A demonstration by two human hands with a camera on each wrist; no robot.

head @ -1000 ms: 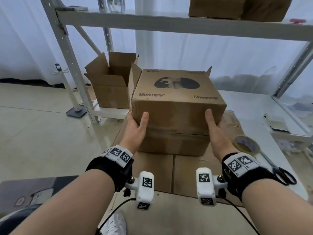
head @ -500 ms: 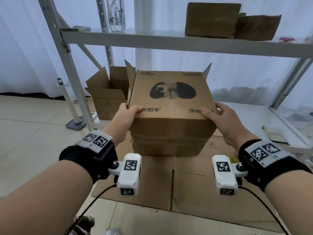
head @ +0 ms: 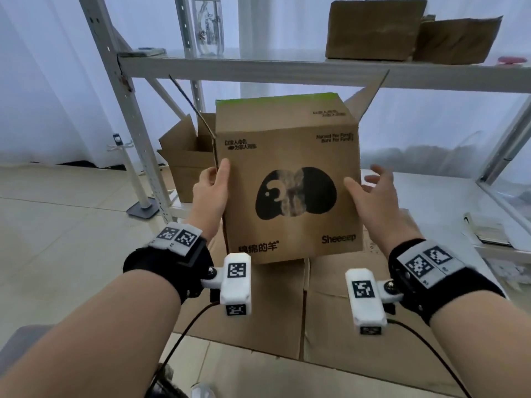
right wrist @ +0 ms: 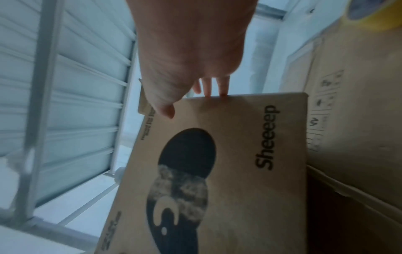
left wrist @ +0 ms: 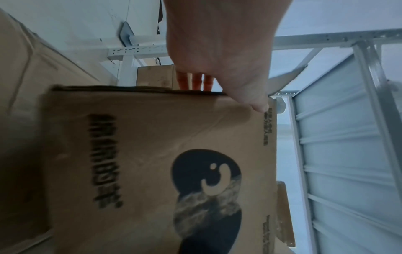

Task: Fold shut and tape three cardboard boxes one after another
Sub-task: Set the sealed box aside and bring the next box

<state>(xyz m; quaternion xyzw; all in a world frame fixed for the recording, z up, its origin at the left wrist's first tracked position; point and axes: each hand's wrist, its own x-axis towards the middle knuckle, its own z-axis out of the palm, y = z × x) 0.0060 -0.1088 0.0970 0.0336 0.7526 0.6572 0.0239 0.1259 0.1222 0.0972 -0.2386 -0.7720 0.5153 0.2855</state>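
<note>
I hold a brown cardboard box (head: 287, 173) with a black sheep print upright above the table, its printed face toward me. Its top flaps (head: 369, 96) stand open. My left hand (head: 212, 191) grips the box's left edge, thumb on the printed face and fingers curled behind. My right hand (head: 370, 191) is at the right edge, thumb on the face and fingers spread straight along the side. In the left wrist view the box (left wrist: 152, 154) lies under my left hand (left wrist: 217, 51). The right wrist view shows my right hand's fingertips (right wrist: 217, 89) touching the box (right wrist: 228, 137) edge.
Flattened cardboard (head: 258, 311) covers the table under the box. A second open box (head: 184, 159) stands behind on the left by a shelf post (head: 129, 116). Two boxes (head: 373, 30) and a bottle (head: 208, 27) sit on the upper shelf. A yellow tape roll (right wrist: 367, 15) lies at the right.
The box has been lifted off the table and tipped up so its printed face turns toward me. Both hands slid from its lower front corners up to its side edges.
</note>
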